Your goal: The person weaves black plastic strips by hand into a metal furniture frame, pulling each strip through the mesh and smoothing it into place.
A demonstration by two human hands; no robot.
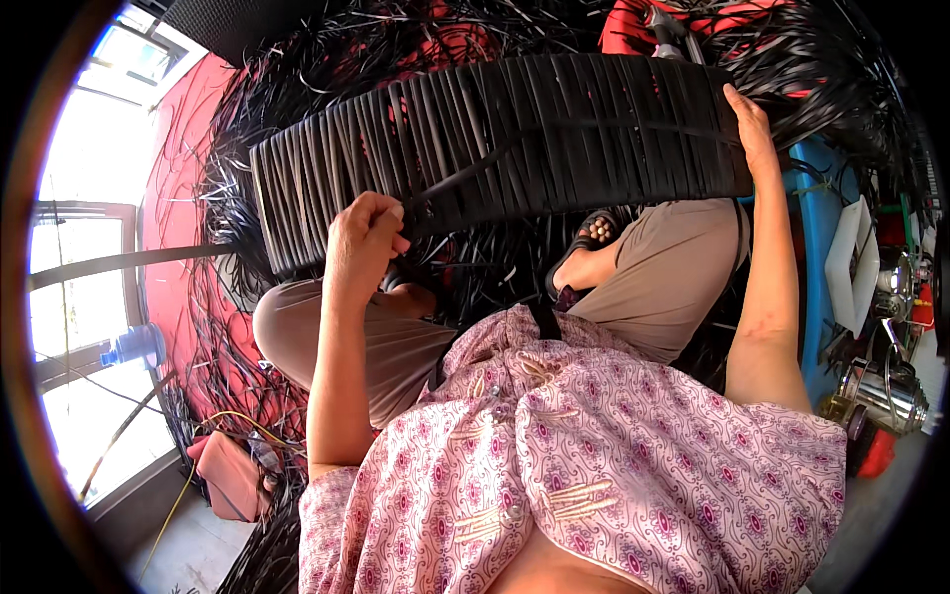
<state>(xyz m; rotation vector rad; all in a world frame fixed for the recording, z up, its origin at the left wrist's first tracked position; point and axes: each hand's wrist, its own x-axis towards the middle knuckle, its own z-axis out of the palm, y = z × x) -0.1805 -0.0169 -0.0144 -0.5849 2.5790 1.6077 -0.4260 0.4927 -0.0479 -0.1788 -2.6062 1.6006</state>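
A long panel wound with black plastic strips (475, 129) lies across my knees, tilted up at its right end. Its strips sit side by side, with narrow gaps showing red behind them. One loose strip (480, 166) runs lengthwise over the panel's face. My left hand (368, 238) is closed in a pinch on this loose strip, just above the panel's lower edge. At the panel's right end, my right hand (754, 134) grips the short edge; some of its fingers are hidden behind the panel.
Heaps of loose black strips (841, 59) cover the red floor sheet (183, 198). A blue plastic piece (816, 257) stands right of my right arm, beside metal items (881, 394). At left are a water bottle (134, 346) by the window and a pink cloth-like item (233, 475).
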